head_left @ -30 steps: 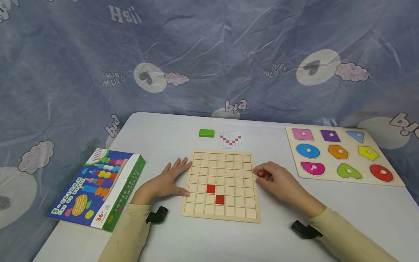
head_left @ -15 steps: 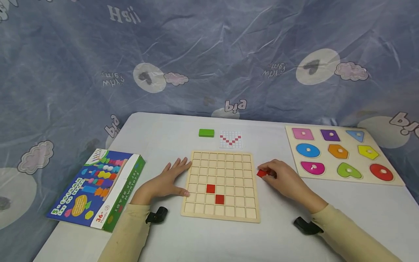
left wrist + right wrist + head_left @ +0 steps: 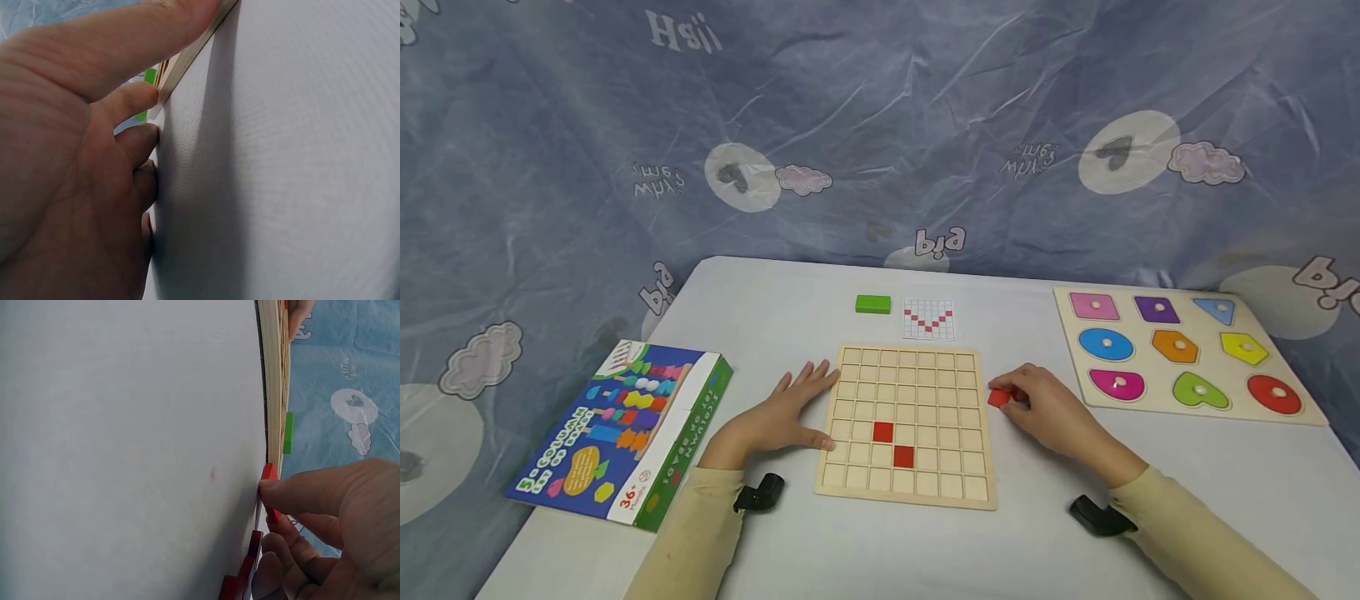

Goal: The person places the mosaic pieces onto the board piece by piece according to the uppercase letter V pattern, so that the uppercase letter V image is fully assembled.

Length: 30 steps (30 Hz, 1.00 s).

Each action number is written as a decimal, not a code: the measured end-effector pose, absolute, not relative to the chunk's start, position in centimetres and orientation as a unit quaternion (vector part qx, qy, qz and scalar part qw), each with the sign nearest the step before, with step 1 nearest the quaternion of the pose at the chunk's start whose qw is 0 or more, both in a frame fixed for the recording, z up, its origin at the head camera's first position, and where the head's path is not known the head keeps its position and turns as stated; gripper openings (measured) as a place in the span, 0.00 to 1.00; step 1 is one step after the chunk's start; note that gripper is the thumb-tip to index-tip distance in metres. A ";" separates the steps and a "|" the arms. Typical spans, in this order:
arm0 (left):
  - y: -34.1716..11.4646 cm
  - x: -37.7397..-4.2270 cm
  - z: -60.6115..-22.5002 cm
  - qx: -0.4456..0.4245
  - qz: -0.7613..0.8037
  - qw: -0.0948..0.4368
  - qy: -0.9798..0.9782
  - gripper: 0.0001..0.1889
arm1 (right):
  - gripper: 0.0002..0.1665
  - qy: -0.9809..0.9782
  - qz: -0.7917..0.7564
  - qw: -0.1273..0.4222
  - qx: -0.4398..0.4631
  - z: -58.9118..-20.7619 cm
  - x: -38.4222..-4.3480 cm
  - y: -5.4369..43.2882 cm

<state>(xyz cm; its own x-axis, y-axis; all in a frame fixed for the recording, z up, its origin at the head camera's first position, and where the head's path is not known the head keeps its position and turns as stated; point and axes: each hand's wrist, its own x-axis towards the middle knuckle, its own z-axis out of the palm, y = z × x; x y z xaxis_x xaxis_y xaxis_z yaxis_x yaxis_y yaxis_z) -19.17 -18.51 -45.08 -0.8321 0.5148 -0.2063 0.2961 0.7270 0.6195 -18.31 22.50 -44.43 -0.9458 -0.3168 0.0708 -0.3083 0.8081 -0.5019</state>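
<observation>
A square wooden grid board (image 3: 934, 502) lies on the table with two red square tiles, an upper-left tile (image 3: 883, 432) and a lower-right tile (image 3: 903, 457), set diagonally in its cells. My left hand (image 3: 778, 417) spreads its fingers along the board's left edge, thumb and fingertips at the rim. Just right of the board, my right hand (image 3: 1047, 417) pinches a red tile (image 3: 270, 472) between thumb and finger. Under that hand, the right wrist view shows more red tiles (image 3: 235, 586) on the table, hidden from the head view.
Behind the board lie a green block (image 3: 873, 305) and a small pattern card (image 3: 928, 320) with red squares in a V. A shape puzzle board (image 3: 1195, 354) with knobbed pieces lies at the right. At the left is a bead-set box (image 3: 625, 433). A patterned curtain (image 3: 880, 133) hangs behind.
My right hand has shifted slightly right, off the board's right edge, and the red tile at its fingertips shows more fully. The left hand stays in place.
</observation>
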 end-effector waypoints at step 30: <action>-18.6 -19.2 -45.0 0.218 0.292 0.189 0.912 0.59 | 0.15 0.949 -0.270 0.018 -0.160 -44.2 -18.1 22.7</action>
